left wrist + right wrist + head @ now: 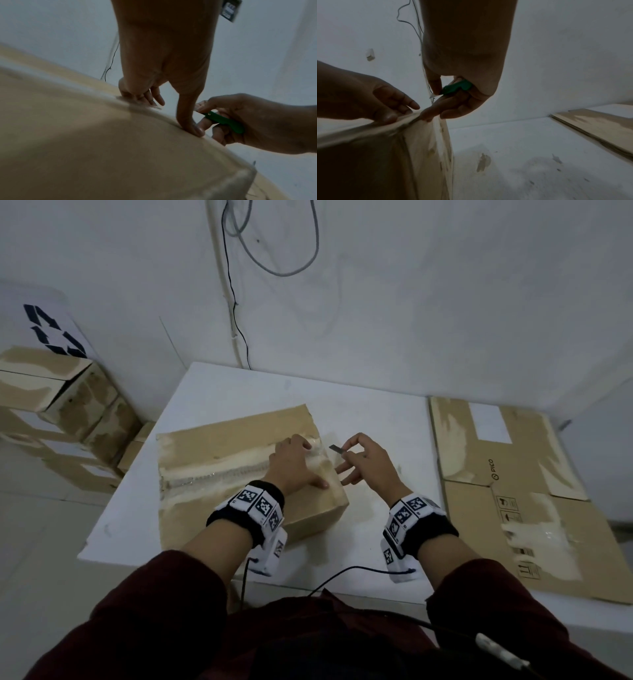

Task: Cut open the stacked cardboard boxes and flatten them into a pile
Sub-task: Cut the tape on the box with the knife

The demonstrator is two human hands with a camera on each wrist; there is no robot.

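Note:
A closed brown cardboard box [219, 463] lies on the white table [239, 388], with a taped seam running along its top. My left hand [293, 462] presses flat on the right end of the box top, its thumb [188, 121] on the near edge. My right hand [359, 460] hovers just off the box's right end and pinches a small green-handled cutter [337, 449] between thumb and fingers. The blade [433, 95] points left toward the top edge of the box. My right ring and little fingers touch that edge.
Flattened cardboard [513, 491] lies on the right of the table. A stack of closed boxes [58, 405] stands on the floor to the left, against the wall. Cables [239, 302] hang down the wall behind the table.

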